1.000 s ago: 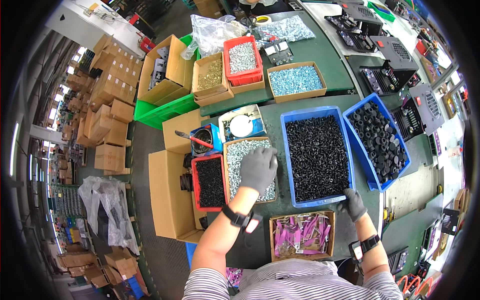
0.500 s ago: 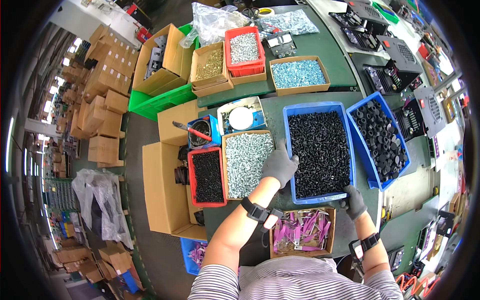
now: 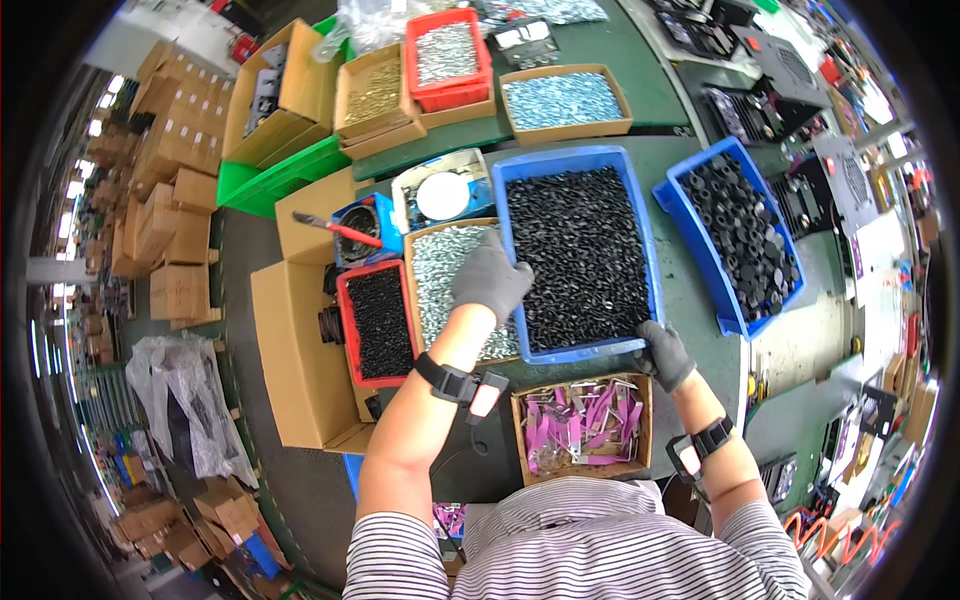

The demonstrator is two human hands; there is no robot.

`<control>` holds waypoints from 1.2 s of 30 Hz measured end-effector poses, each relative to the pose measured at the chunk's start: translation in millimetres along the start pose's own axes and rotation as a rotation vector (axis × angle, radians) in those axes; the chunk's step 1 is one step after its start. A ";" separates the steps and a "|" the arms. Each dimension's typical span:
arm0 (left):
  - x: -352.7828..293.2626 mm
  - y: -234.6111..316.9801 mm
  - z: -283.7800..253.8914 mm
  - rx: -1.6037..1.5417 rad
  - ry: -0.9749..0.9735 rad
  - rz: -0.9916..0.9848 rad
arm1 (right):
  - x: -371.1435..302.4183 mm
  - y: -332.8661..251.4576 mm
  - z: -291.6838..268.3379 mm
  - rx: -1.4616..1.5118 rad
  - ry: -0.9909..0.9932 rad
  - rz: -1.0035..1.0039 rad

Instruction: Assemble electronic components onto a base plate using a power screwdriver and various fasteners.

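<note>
A blue plastic bin [image 3: 652,262] full of small black screws [image 3: 578,255] is held between my two grey-gloved hands. My left hand [image 3: 492,280] grips its left wall, with the thumb over the rim and the fingers partly hidden. My right hand [image 3: 666,356] is closed on the lower right corner; its fingertips are hard to see. Along the bin's left side lies a cardboard box of silver screws [image 3: 447,262], partly covered by my left hand. Just below the bin is a cardboard box of purple-handled metal parts [image 3: 583,425].
To the right stands a tilted blue bin of black round caps [image 3: 742,245]. A red tray of black screws [image 3: 382,325] and an open carton [image 3: 300,350] are at the left. Trays of blue screws [image 3: 562,100] and silver screws [image 3: 446,52] stand farther back.
The blue bin of black screws has shifted left with both my hands on it. A gap has opened between it and the bin of caps. The whole view has also shifted.
</note>
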State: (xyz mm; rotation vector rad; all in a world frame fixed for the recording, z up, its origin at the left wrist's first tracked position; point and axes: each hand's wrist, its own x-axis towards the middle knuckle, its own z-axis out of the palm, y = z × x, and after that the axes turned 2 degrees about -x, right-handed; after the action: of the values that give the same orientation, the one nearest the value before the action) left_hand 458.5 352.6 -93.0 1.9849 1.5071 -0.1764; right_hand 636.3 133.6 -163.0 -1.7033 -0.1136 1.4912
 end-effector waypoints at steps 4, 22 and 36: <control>9.2 -2.2 11.9 -0.044 0.044 0.046 | -0.4 -1.1 0.2 -0.001 0.039 -0.010; -111.6 -112.5 -5.4 -0.368 0.017 0.089 | 34.9 -32.6 -63.6 -1.355 0.401 -0.767; -225.0 -202.6 98.6 -0.740 -0.162 -0.290 | -53.9 -43.1 -27.1 -0.673 0.021 -1.141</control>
State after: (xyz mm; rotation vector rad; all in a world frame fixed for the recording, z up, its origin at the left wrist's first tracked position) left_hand 225.3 142.9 -147.9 1.1438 1.4650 0.0938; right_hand 663.0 116.4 -96.0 -1.6185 -1.4378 0.5584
